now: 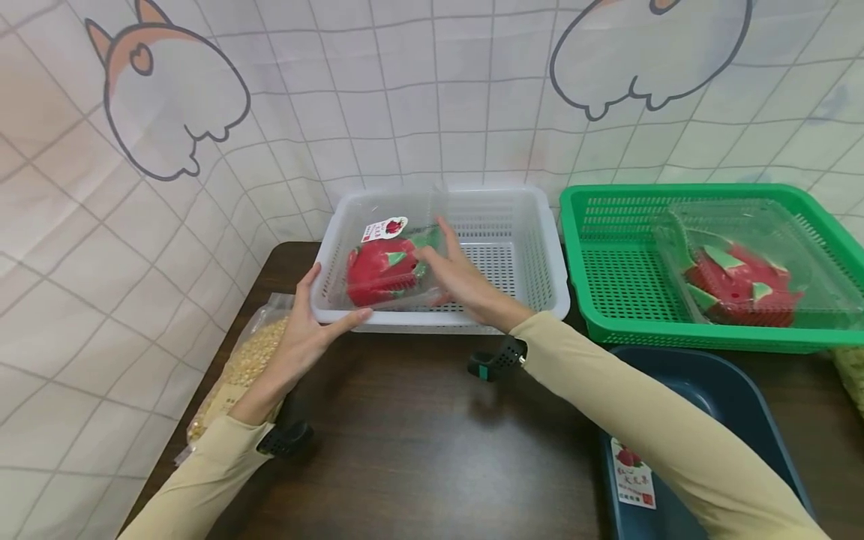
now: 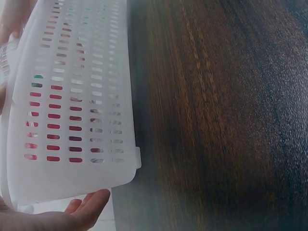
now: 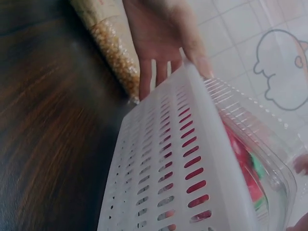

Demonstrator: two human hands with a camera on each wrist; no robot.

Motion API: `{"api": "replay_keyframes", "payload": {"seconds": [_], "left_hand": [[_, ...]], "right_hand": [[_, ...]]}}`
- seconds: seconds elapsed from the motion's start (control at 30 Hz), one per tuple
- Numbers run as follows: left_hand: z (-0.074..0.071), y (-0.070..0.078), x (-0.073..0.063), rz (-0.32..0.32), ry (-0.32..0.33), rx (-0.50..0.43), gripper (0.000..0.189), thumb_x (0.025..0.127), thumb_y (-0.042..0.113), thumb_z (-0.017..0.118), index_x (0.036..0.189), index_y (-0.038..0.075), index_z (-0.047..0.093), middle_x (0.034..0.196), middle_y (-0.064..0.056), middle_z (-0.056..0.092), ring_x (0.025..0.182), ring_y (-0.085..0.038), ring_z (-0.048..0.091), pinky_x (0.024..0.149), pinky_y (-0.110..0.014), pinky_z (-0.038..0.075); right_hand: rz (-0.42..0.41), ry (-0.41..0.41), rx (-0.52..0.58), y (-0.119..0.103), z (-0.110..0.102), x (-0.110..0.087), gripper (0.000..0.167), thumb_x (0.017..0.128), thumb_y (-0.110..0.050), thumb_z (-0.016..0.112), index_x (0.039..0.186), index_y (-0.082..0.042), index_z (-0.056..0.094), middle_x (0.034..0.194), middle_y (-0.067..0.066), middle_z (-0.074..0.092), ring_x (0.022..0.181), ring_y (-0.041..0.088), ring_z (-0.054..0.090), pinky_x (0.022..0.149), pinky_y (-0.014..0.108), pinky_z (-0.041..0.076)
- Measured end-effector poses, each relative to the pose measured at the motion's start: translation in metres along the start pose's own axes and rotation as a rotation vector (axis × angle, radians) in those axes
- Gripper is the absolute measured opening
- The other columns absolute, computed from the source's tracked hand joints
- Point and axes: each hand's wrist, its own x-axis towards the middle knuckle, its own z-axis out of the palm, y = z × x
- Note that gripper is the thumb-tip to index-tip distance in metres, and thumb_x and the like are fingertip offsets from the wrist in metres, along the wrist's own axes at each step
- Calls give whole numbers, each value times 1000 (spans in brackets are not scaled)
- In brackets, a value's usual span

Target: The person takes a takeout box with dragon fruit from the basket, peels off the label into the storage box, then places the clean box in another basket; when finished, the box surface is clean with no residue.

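Head view: our left hand (image 1: 307, 330) pinches the white basket (image 1: 533, 247), longest left-to-right; our right hand (image 1: 470, 281) spreads fingers against the clear box (image 1: 379, 283).

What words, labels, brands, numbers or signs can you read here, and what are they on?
"红心 火龙果": large characters on the white label in the dark blue tray; its smaller print is unreadable.
Sticker on the clear fruit pack in the white basket: too small.
Label on the kernel bag: too blurred.

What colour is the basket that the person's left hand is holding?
The basket is white; it shows best in the head view.
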Motion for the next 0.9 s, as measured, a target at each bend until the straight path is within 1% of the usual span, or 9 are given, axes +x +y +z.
{"api": "replay_keyframes", "payload": {"seconds": [0.07,0.17,0.27,0.37,0.5,0.53,0.6,0.73,0.9], "left_hand": [[0,0,1,3,-2,-7,112,90,36,82,168,16,5,168,-14,23,149,-38,31,120,-67,26],[1,0,1,7,-5,-19,111,90,34,82,168,16,5,167,-14,24,149,-38,31,120,-66,27],[2,0,1,12,-7,-34,110,90,31,82,168,16,5,166,-15,25,147,-37,33,120,-65,28],[2,1,1,16,-9,-44,110,90,29,82,168,17,5,165,-16,26,146,-38,34,120,-65,28],[0,2,0,11,-3,-35,110,91,29,81,168,18,4,163,-17,28,145,-38,34,120,-66,27],[1,2,1,10,-4,-32,110,91,29,81,168,18,4,163,-17,28,145,-38,35,120,-67,27],[2,2,1,10,-5,-29,109,91,30,81,167,17,5,161,-18,30,144,-38,36,119,-66,28],[3,0,2,26,-8,-33,107,90,29,81,166,16,7,156,-18,34,141,-37,39,118,-65,31],[3,0,2,20,-4,-7,109,90,30,82,167,15,6,160,-19,29,144,-38,34,119,-66,28]], "right_hand": [[23,9,48,0,0,0,87,102,-32,55,169,-32,0,175,8,-5,150,48,30,80,53,62],[48,16,118,-1,-1,0,89,101,-29,56,169,-31,-1,175,10,-6,148,50,32,82,55,62],[50,15,150,-2,-3,-2,86,103,-28,54,169,-29,-2,175,10,-5,146,51,34,83,55,61],[36,16,179,-5,-5,-5,82,105,-28,49,169,-27,-2,175,10,-4,147,52,33,84,56,61],[-5,15,210,-16,-9,-12,78,105,-27,45,169,-25,-1,174,10,-4,151,50,23,88,60,59],[-21,13,218,-19,-11,-15,78,105,-26,44,169,-25,-1,174,11,-1,151,50,25,88,62,58],[-52,7,228,-27,-15,-22,76,105,-25,43,168,-25,1,173,12,5,150,48,28,89,64,57],[-94,-17,208,-44,-25,-43,72,106,-26,39,168,-27,2,168,13,18,139,48,43,91,66,55],[-87,-29,157,-62,-38,-77,72,106,-30,41,169,-31,6,163,13,26,129,49,55,103,62,51]]}}
